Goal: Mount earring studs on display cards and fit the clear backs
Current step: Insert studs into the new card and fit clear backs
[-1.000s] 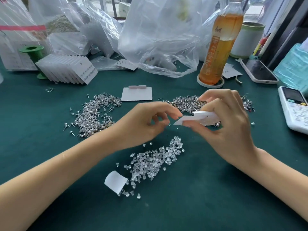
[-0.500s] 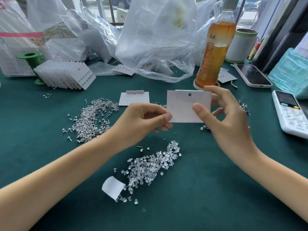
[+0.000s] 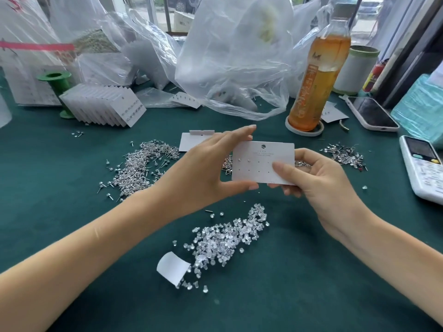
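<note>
The card [image 3: 263,161] is held face-up above the green table [image 3: 311,271], between both hands, with two studs seated at the left end of its upper row of holes. The left hand [image 3: 208,168] pinches its left edge, forefinger along the top corner and thumb under the bottom corner. The right hand [image 3: 318,178] grips the right end, thumb pressed on the face and fingers curled behind. Just below the hands lies the pile of backs [image 3: 230,238], spilling from a curled paper slip [image 3: 172,267]. Left of the left hand spreads the stud pile [image 3: 141,166]; a second stud heap [image 3: 345,154] sits right of the right hand. Beyond the left hand rests a blank card [image 3: 191,142], and farther left a card stack [image 3: 105,105]. Beyond the right hand stands a bottle [image 3: 318,77], with a phone [image 3: 371,112] and remote [image 3: 422,164] to its right.
</note>
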Tool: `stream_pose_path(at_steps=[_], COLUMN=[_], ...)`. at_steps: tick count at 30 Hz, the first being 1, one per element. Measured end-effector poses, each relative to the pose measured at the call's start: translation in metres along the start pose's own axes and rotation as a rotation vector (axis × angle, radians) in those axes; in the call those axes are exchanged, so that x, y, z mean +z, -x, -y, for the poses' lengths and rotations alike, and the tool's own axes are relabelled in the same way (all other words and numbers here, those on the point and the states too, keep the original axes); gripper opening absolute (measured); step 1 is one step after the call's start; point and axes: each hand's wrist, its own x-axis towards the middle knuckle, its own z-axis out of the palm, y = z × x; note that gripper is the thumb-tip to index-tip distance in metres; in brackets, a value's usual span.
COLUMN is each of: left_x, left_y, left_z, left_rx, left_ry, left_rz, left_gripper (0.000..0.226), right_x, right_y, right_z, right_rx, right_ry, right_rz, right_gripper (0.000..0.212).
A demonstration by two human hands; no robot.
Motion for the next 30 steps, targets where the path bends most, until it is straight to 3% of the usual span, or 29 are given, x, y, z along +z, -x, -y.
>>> stream_pose_path(at_steps=[5,9,12,16,30], left_x=[-0.021,-0.048,-0.067,-0.069,-0.063], left_y=[0.004,0.028,0.049,0.067,0.069], left_z=[0.016,0.05,0.076,0.091,0.088], left_rx=[-0.011,-0.173,-0.325,-0.377,-0.332], left_ry=[0.01,-0.014,-0.071,-0.106,-0.156], left_rz=[0.07,-0.053,-0.175,-0.187,-0.181], left_gripper=[0.087,0.086,0.085,0.085,0.08], right_x=[0.029,0.062,0.081,0.104,0.126], right_y=[-0.014,-0.033,-0.041,-0.039,-0.031], right_z=[0.0,0.004,0.003,-0.007,-0.015], right_rx=[-0.004,-0.023,-0.135,-0.223,-0.419], right_ry=[0.053,0.226,0.508,0.815,0.882], right_rz=[0.062,0.131,0.262,0.421,0.39], right_gripper=[0.007,0.019,0.017,0.015,0.004])
